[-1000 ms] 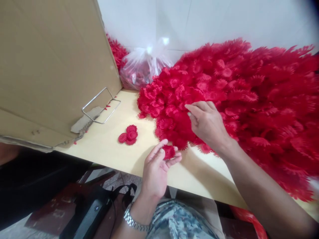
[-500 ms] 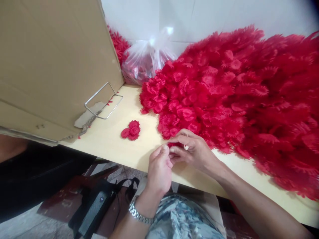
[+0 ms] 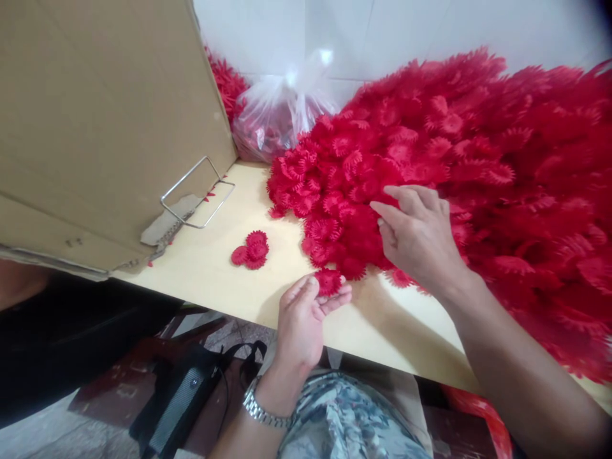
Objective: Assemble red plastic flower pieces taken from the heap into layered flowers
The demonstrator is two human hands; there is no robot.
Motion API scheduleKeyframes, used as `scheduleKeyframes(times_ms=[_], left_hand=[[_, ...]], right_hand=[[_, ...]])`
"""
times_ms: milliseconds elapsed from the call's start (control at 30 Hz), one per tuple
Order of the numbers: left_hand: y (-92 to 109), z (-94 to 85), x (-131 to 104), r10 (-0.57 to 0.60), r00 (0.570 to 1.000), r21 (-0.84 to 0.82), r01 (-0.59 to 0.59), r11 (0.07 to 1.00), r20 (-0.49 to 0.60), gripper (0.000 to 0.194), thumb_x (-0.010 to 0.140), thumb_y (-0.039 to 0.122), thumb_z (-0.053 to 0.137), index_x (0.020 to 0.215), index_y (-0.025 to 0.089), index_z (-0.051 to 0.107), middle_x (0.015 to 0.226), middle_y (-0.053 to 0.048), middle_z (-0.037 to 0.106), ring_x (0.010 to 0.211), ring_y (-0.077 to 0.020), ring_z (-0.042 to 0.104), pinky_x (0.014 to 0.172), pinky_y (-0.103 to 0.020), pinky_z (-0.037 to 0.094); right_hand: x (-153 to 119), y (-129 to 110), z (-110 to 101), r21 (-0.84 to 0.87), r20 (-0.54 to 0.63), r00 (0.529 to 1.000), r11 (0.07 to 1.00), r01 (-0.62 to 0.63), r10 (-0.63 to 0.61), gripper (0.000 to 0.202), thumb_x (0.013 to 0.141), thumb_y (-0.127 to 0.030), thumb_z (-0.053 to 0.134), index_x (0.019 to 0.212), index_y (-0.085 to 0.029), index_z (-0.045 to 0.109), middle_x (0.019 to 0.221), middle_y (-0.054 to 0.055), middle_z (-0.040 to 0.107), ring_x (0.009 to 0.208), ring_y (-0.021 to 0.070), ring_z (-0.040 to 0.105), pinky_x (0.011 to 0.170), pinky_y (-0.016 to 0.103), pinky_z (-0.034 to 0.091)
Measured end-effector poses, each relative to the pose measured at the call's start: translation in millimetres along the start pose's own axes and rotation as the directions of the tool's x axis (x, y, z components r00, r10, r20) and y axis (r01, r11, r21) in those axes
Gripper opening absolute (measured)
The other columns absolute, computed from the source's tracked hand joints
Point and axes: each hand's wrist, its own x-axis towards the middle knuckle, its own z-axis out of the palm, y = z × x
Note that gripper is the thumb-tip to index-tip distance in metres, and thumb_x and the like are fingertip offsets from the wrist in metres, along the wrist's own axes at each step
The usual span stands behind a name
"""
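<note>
Between the thumb and fingers of my left hand (image 3: 303,319) is a red artificial flower piece (image 3: 329,282) with a fringed edge, held over the table's front part. My right hand (image 3: 415,233) is over the big heap of red flower pieces (image 3: 363,210), its fingers apart and partly stretched, with nothing visible in them. Whether its fingertips touch the heap I cannot tell. A small cluster of red flower pieces (image 3: 257,249) lies on the pale tabletop (image 3: 210,280), left of my left hand.
A tall cardboard box (image 3: 109,127) stands at the left, with a bent metal wire frame (image 3: 198,194) against its base. Behind is a tied clear plastic bag (image 3: 282,118) holding red pieces. A black bag (image 3: 176,401) sits below the table edge. Part of another person (image 3: 62,338) shows at far left.
My right hand has let go of the flower piece and moved up and right over the heap. My left hand keeps the piece, now more exposed, and has shifted slightly left.
</note>
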Motion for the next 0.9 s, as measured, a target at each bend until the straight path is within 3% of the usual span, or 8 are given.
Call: scheduleKeyframes(times_ms=[67,167,267,367,533,700,900], left_hand=[[0.1,0.9,-0.4,-0.015,1.000,-0.024,0.014,1.000,-0.006,0.012,0.078,0.020,0.059,0.075,0.009,0.064,0.073,-0.008,0.071,0.074,-0.0222,0.069,0.080,-0.041,0.053],[-2.7,3.0,-1.1,-0.014,1.000,-0.054,0.014,0.998,0.018,0.010,0.077,0.020,0.060,0.076,0.010,0.063,0.073,-0.006,0.069,0.073,-0.0196,0.068,0.079,-0.039,0.053],[-7.0,3.9,-2.2,0.009,0.999,-0.045,-0.007,0.999,0.046,0.012,0.077,0.021,0.062,0.068,0.012,0.060,0.066,-0.002,0.064,0.074,-0.0168,0.065,0.077,-0.034,0.053],[-9.7,3.4,-3.4,0.036,0.997,0.018,-0.038,0.999,0.066,0.013,0.077,0.025,0.064,0.071,0.013,0.063,0.068,-0.002,0.064,0.075,-0.0158,0.064,0.075,-0.031,0.052],[-10.1,2.7,-3.4,0.049,0.997,0.055,-0.052,0.997,0.051,0.014,0.075,0.028,0.066,0.077,0.015,0.067,0.069,-0.002,0.064,0.074,-0.0161,0.064,0.070,-0.028,0.051],[-9.8,0.5,-1.2,0.020,0.998,0.003,-0.020,1.000,0.062,0.007,0.078,0.019,0.060,0.078,0.014,0.065,0.069,-0.002,0.065,0.073,-0.0150,0.064,0.071,-0.028,0.052],[-7.4,-1.4,-0.3,-0.027,0.998,-0.026,0.028,0.999,0.052,0.010,0.075,0.010,0.055,0.082,0.013,0.062,0.074,-0.003,0.066,0.073,-0.0143,0.063,0.073,-0.030,0.052]], right_hand=[[-2.8,-3.7,-2.7,0.022,0.015,1.000,1.000,0.021,-0.021,0.028,0.084,-0.027,0.054,0.108,-0.017,0.064,0.116,0.014,0.060,0.104,0.0324,0.050,0.076,0.043,0.040],[-14.9,-24.3,-3.0,0.283,0.094,0.990,0.956,0.079,-0.109,0.026,0.082,-0.036,0.061,0.099,-0.017,0.064,0.092,0.009,0.065,0.085,0.0238,0.055,0.074,0.037,0.041],[-25.3,-44.9,-0.5,0.528,0.199,0.961,0.847,0.061,-0.193,0.008,0.082,-0.024,0.061,0.078,-0.017,0.060,0.070,0.003,0.060,0.069,0.0167,0.052,0.065,0.029,0.040],[-28.4,-53.7,0.7,0.635,0.191,0.964,0.772,0.023,-0.185,0.012,0.084,-0.014,0.055,0.073,-0.017,0.055,0.066,0.002,0.057,0.066,0.0146,0.050,0.061,0.026,0.038],[-29.1,-55.8,1.8,0.648,0.170,0.975,0.762,0.000,-0.145,0.013,0.084,-0.008,0.048,0.078,-0.017,0.054,0.071,0.003,0.057,0.068,0.0155,0.050,0.063,0.027,0.039],[-33.5,-57.2,4.2,0.638,0.222,0.966,0.769,-0.039,-0.135,0.016,0.082,-0.004,0.045,0.083,-0.014,0.057,0.075,0.007,0.059,0.072,0.0186,0.050,0.065,0.030,0.041],[-35.6,-59.4,3.3,0.574,0.212,0.956,0.818,0.045,-0.202,0.022,0.080,-0.001,0.042,0.085,-0.013,0.060,0.077,0.009,0.059,0.072,0.0201,0.048,0.065,0.032,0.041]])
